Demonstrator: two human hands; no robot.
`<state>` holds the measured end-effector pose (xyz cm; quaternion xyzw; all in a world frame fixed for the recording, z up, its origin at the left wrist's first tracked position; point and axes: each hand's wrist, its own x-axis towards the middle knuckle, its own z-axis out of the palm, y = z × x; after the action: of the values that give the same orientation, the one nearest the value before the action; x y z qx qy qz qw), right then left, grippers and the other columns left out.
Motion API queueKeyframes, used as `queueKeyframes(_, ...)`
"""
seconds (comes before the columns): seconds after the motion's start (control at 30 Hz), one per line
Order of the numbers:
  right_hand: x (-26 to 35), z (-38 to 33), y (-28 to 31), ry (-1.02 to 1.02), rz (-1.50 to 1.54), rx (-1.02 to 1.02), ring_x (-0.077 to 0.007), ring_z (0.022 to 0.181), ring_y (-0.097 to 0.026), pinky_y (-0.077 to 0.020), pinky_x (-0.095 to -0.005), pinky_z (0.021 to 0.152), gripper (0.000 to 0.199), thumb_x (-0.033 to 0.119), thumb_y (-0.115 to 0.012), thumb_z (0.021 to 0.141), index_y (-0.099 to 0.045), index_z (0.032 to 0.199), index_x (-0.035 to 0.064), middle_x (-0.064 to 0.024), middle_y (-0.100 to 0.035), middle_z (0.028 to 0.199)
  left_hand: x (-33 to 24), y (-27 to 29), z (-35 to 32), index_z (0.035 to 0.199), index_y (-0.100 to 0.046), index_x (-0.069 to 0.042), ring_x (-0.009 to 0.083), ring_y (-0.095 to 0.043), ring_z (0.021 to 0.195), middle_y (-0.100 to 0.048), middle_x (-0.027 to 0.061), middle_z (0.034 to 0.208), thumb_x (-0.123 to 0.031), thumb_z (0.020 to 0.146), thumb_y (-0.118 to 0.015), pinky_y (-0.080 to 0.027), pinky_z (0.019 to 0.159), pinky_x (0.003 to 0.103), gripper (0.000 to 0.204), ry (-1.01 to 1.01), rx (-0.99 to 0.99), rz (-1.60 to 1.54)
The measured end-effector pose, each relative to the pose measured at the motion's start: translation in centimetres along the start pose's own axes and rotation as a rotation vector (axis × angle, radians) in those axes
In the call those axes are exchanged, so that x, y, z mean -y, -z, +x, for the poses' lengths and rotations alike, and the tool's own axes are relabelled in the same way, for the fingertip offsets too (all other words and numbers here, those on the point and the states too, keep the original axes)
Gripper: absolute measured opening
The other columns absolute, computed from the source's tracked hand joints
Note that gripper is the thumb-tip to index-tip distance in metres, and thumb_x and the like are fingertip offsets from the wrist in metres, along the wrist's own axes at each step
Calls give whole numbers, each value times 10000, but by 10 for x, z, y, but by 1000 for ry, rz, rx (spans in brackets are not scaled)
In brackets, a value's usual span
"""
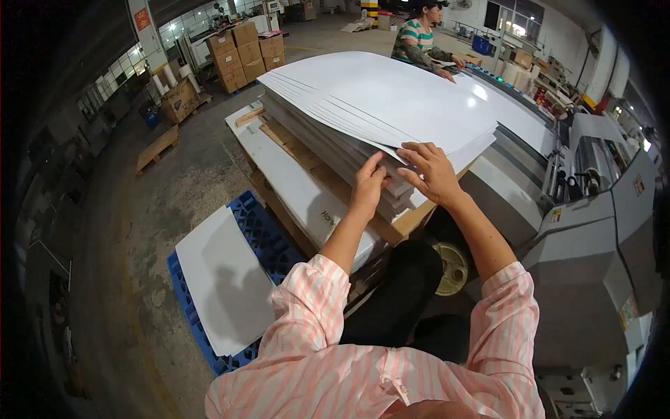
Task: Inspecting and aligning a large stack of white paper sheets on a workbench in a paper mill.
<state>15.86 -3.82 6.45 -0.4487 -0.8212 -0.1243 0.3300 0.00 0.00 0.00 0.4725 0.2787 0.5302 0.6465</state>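
Hands at near corner of white sheet stack, long axis running away; left hand pinching edges; right hand spread flat.

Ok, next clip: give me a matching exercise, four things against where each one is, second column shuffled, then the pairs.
Things:
1. left hand
2. right hand
3. single white sheet
4. cardboard boxes

Places:
A. lying on the blue plastic pallet
B. stacked far back on the floor
C. flat on top of the sheet stack's near corner
D. at the stack's near edge, fingers among the sheets

Pairs: 1-D, 2-C, 3-A, 4-B
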Motion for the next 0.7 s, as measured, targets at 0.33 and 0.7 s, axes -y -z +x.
queueKeyframes(0.33, 3, -1, -3, 9, -156, -90, -262, 1022, -491, -401, -362, 831, 268, 134, -592, 792, -604, 1059, 122, -67, -539, 1148, -5, -7, -1, 1265, -438, -17, 95, -498, 783, -519, 45, 931, -94, 876, -518, -483, 688, 265, 405, -57, -79, -47)
queueKeyframes(0.7, -24, 47, -8, -652, 540, -127, -194, 692, -558, -451, -315, 647, 256, 273, -585, 837, -667, 901, 39, -114, -611, 741, 6, -20, 0, 782, -576, 0, 96, -487, 688, -537, 6, 733, -187, 874, -529, -398, 644, 240, 214, -81, -103, 76)
